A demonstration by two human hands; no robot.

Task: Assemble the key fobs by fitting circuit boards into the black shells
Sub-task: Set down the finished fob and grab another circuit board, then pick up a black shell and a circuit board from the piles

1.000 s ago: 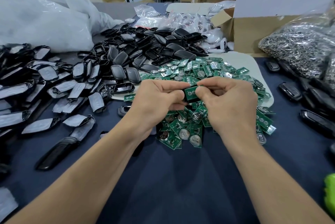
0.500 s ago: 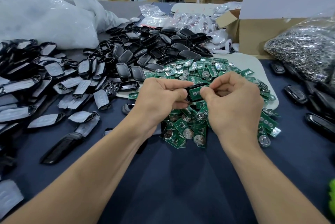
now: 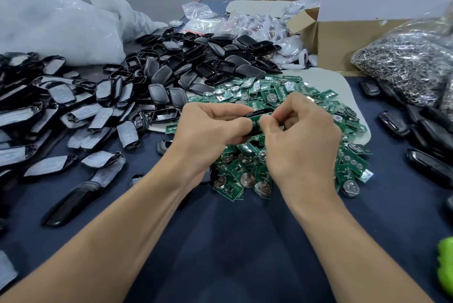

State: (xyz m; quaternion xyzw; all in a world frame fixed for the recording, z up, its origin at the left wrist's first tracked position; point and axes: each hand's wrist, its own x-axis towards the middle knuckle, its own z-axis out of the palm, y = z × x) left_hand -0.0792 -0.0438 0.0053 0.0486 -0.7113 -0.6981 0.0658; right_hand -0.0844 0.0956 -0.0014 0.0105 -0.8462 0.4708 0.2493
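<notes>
My left hand point(image 3: 208, 131) grips a black key fob shell point(image 3: 257, 113) at the centre of the view. A green circuit board point(image 3: 255, 122) lies in that shell. My right hand point(image 3: 301, 141) pinches the board's right end with thumb and forefinger. Both hands hover just above a heap of green circuit boards point(image 3: 282, 96) with round silver cells. A pile of empty black shells point(image 3: 196, 64) lies behind and to the left of the hands.
Film-wrapped black parts point(image 3: 61, 111) spread over the left of the dark blue table point(image 3: 232, 241). A bag of metal rings point(image 3: 404, 64) and a cardboard box point(image 3: 343, 40) stand at the right. More black fobs point(image 3: 416, 136) lie along the right edge. White plastic bags point(image 3: 56, 23) fill the back left.
The shell with the board has tilted flatter between my hands, so less of the green face shows. Both hands stay together over the board heap.
</notes>
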